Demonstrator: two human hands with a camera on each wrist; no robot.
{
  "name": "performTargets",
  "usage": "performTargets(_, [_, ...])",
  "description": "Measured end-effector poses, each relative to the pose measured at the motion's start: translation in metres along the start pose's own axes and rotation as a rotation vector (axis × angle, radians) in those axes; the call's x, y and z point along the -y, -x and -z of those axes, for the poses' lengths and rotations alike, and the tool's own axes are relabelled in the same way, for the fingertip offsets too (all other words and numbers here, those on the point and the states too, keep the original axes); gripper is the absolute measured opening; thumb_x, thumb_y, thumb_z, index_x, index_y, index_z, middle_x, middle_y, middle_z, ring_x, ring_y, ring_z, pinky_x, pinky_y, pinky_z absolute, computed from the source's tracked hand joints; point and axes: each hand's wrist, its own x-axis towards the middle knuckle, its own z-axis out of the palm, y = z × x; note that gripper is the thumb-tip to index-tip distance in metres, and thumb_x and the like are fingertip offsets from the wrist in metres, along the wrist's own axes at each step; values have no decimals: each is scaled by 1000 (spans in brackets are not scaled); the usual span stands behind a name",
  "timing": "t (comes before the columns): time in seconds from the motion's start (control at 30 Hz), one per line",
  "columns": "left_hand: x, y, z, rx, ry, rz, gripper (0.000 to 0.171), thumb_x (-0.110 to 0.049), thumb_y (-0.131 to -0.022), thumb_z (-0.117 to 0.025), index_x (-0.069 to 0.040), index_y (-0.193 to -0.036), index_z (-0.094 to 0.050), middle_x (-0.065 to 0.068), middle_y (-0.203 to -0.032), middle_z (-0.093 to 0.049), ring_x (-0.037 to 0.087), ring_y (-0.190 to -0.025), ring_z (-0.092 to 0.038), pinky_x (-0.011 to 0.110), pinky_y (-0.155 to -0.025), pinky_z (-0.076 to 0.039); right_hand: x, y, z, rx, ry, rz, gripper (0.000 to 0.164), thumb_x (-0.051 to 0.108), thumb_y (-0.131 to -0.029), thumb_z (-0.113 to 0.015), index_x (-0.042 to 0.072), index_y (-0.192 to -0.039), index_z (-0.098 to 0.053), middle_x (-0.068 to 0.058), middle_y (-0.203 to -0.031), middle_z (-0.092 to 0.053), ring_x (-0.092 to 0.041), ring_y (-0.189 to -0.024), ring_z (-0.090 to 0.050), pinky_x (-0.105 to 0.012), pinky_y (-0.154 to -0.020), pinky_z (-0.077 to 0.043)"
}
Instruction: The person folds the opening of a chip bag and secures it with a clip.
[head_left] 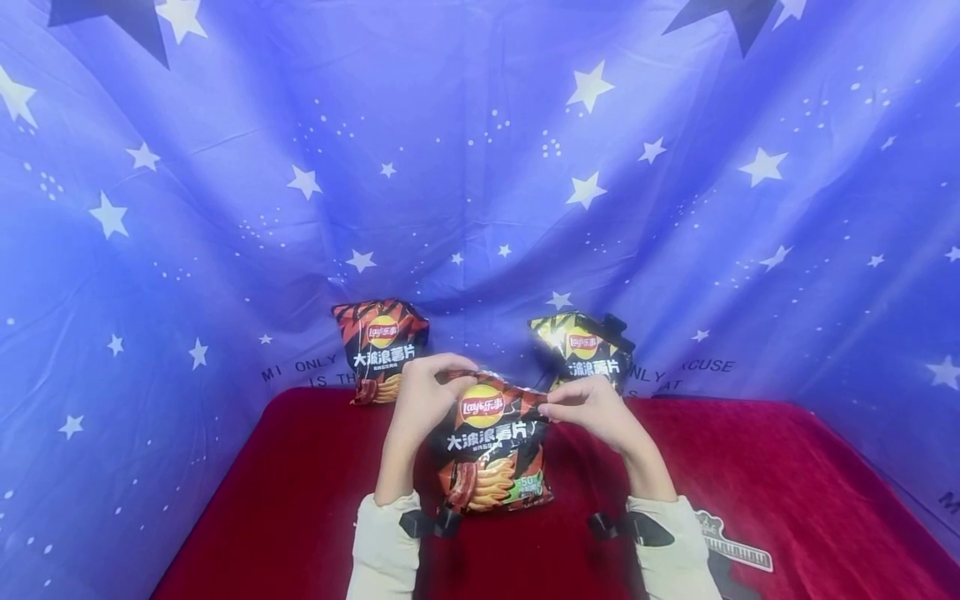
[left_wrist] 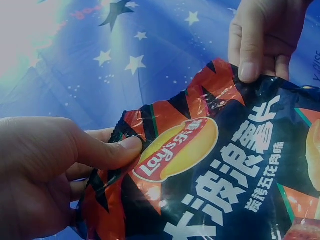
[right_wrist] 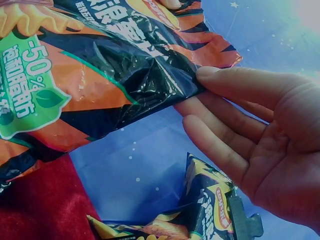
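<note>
I had the red-and-black crisp bag (head_left: 491, 458) upright in front of me, over the far middle of the red-covered bench (head_left: 300, 483); whether its bottom touched, I couldn't tell. My left hand (head_left: 429, 396) gripped the upper left corner, thumb in front, fingers behind. My right hand (head_left: 596, 408) only pinched the right edge near the top, its lower fingers loosely extended. That seemed the weaker hold: the film looked slick and creased there, so the edge could slip out and leave the bag swinging from my left. Too hard a pull apart might split the bag suddenly and spill it. Pushing farther, I risked knocking the second red-and-black bag (head_left: 382, 333) at far left or the yellow-and-black bag (head_left: 577, 342) at far right, perhaps jarring its black clip (head_left: 619, 332) loose.
</note>
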Motion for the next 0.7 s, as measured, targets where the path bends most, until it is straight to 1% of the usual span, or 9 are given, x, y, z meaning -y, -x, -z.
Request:
performTargets(0.1, [-1, 1, 2, 30, -11, 0, 15, -6, -85, -80, -14, -98, -81, 1, -96, -79, 16, -89, -72, 35, -81, -58, -1, 0, 1, 9, 8, -12, 15, 6, -87, -78, -2, -99, -78, -5, -86, -73, -6, -74, -63, -31, -67, -60])
performTargets(0.17, [0, 1, 3, 53, -6, 0, 16, -6, -87, -79, -14, -101, -80, 0, -98, -79, 15, -91, -72, 34, -81, -58, -2, 1, 3, 18, -4, -20, 17, 6, -88, -78, -2, -102, -77, -9, -91, -74, -6, -77, -65, -32, -69, -61])
performTargets(0.27, [1, 1, 5, 77, 15, -6, 19, -6, -89, -76, -15, -104, -80, 0, -102, -79, 14, -92, -71, 32, -82, -58, -2, 2, 5, 30, -38, -20, 20, 2, -87, -77, -5, -106, -75, -17, -98, -75, -6, -83, -69, -31, -74, -62])
performTargets(0.33, [2, 1, 7, 84, 32, -14, 20, -4, -89, -74, -14, -106, -79, 1, -103, -79, 14, -91, -70, 30, -81, -57, -3, 3, 6, 38, -71, -14, 21, -2, -87, -75, -9, -107, -73, -19, -101, -75, -6, -85, -71, -31, -75, -63])
performTargets(0.4, [3, 1, 8, 87, 44, -20, 21, -3, -89, -73, -14, -106, -79, 1, -103, -79, 14, -88, -68, 28, -78, -56, -3, 3, 7, 43, -95, -11, 22, -5, -87, -74, -11, -108, -72, -16, -100, -76, -5, -86, -72, -31, -75, -63])
performTargets(0.57, [4, 1, 9, 87, 63, -21, 21, -1, -89, -71, -14, -104, -80, 2, -100, -79, 15, -80, -65, 25, -72, -53, -2, 3, 7, 51, -127, -11, 23, -8, -86, -72, -13, -109, -70, 2, -96, -77, -4, -86, -72, -32, -75, -63])
performTargets(0.63, [3, 1, 9, 87, 67, -22, 21, -1, -89, -71, -14, -102, -80, 2, -99, -79, 14, -79, -65, 25, -71, -53, -1, 3, 6, 51, -128, -10, 22, -9, -87, -72, -13, -108, -70, 4, -96, -76, -4, -86, -72, -32, -75, -63])
performTargets(0.7, [3, 1, 10, 87, 64, -20, 20, -1, -89, -71, -14, -101, -80, 2, -98, -79, 14, -78, -64, 25, -71, -53, -1, 2, 6, 52, -129, -4, 22, -8, -87, -72, -12, -108, -70, 1, -96, -76, -6, -87, -72, -32, -76, -63])
